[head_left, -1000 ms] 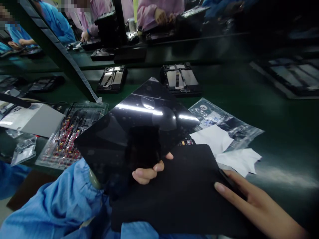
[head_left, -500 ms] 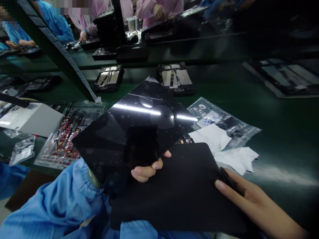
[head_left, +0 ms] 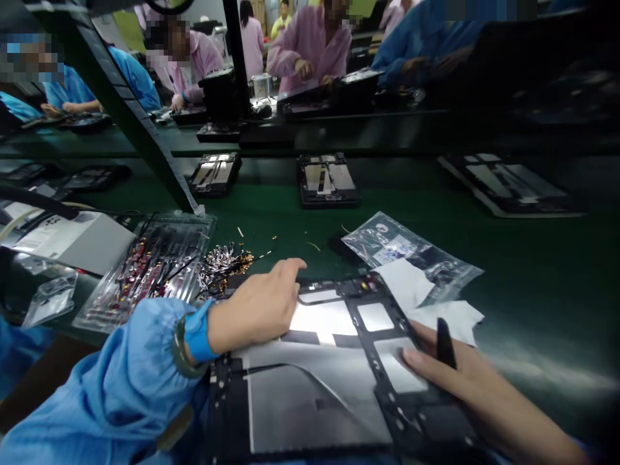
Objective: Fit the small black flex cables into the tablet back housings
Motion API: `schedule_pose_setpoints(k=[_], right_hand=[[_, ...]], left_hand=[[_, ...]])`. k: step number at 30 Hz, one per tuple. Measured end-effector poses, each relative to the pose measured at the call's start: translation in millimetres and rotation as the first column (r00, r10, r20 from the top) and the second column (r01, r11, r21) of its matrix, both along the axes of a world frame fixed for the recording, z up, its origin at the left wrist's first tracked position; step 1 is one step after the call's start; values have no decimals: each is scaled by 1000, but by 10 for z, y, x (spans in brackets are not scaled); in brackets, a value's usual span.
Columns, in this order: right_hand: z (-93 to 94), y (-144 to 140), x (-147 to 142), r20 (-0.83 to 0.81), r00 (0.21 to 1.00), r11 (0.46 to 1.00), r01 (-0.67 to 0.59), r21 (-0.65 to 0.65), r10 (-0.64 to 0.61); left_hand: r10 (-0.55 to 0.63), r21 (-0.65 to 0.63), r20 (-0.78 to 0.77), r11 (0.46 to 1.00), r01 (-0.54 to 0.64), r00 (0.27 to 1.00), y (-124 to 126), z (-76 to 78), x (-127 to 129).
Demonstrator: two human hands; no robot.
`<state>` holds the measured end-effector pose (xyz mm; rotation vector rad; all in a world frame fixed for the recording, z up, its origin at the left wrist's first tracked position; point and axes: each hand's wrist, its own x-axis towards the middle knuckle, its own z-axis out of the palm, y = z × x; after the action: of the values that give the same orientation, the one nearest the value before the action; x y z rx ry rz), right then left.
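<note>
An opened tablet back frame, black with silver panels, lies flat on the green bench in front of me. My left hand rests palm down on its far left corner, fingers stretched toward the bench. My right hand lies on the frame's right side, index finger on a silver panel, with a black pen-like tool held between the fingers.
A clear tray of small red-tipped parts sits at left, loose parts beside it. Plastic bags and white papers lie at right. More tablet frames sit on the belt. Other people work across it.
The glossy black panel that my left hand held up is gone from view. The black mat over the work is gone too, and the open frame lies exposed with my left hand flat on it.
</note>
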<state>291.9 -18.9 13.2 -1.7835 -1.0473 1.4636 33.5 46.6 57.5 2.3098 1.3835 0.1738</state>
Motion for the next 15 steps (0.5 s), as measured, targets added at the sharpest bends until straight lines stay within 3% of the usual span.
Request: schedule_pose_setpoints(k=[2, 3, 5, 7, 10, 12, 15], right_hand=[[140, 54, 0, -95, 993, 997, 69, -18, -70], [222, 123, 6, -126, 985, 993, 121, -9, -121], [392, 386, -4, -168, 968, 981, 193, 32, -185], [529, 823, -94, -207, 963, 968, 205, 141, -174], [568, 1694, -440, -216, 963, 937, 218, 274, -161], [475, 2282, -754, -165, 979, 939, 164, 304, -118], [269, 2976, -1104, -25, 999, 946, 31, 323, -24]], left_hand=[[73, 210, 59, 974, -84, 996, -33, -3, -101], [130, 328, 121, 930, -164, 984, -39, 2, -184], [233, 505, 262, 793, -339, 936, -46, 5, -384], [297, 536, 339, 719, -442, 893, -62, -33, -566], [340, 425, 343, 775, -468, 875, -107, -184, -698], [345, 334, 332, 828, -451, 878, -130, -303, -694], [364, 234, 350, 858, -457, 863, -140, -432, -661]])
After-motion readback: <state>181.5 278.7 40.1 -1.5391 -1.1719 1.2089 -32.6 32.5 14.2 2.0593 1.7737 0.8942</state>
